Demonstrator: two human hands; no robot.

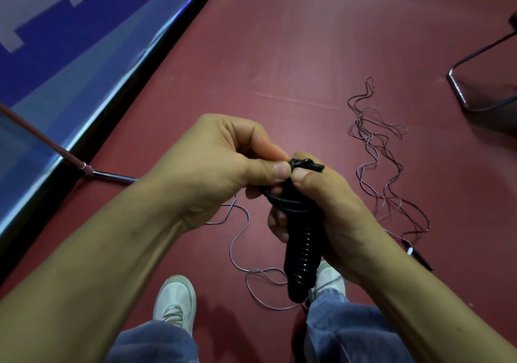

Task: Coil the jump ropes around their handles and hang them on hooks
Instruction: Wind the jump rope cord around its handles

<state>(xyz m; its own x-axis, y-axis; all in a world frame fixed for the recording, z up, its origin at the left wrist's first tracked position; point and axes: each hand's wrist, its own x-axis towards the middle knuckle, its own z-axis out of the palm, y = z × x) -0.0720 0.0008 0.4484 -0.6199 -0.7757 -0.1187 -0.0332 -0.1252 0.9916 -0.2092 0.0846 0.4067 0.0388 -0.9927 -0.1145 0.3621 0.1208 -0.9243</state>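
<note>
1. The right hand [330,217] is wrapped round the black jump-rope handles [303,250], which stand roughly upright in the fist. Glossy black plastic cord is wound in tight turns down the lower half, and that part sticks out below the palm, over the right one of the white sneakers [176,298].
2. The left hand [223,161] is clenched, with thumb and forefinger pinching the cord end [307,164] right at the top of the bundle, thumb tip to thumb tip with the right hand. Looks to me like the tail is being tucked or knotted off.
3. Handling guess: the bundle is light and rigid at the core, but that shiny cord looks slick and springy, so the turns probably want to unwind if the pinch lets go. I'd keep the fist over the looser wraps in the middle and only work the tail at the top.
4. The thin grey wire-like jump ropes [372,150] lie in loose squiggles on the dark red floor [307,41], ahead and to the right of the hands, well apart from them. One small black handle [419,259] shows at the right. Those look floppy and tangle-prone, so grab them by a handle, not mid-rope.
5. No hooks in view, so I can't tell where this one hangs.
</note>
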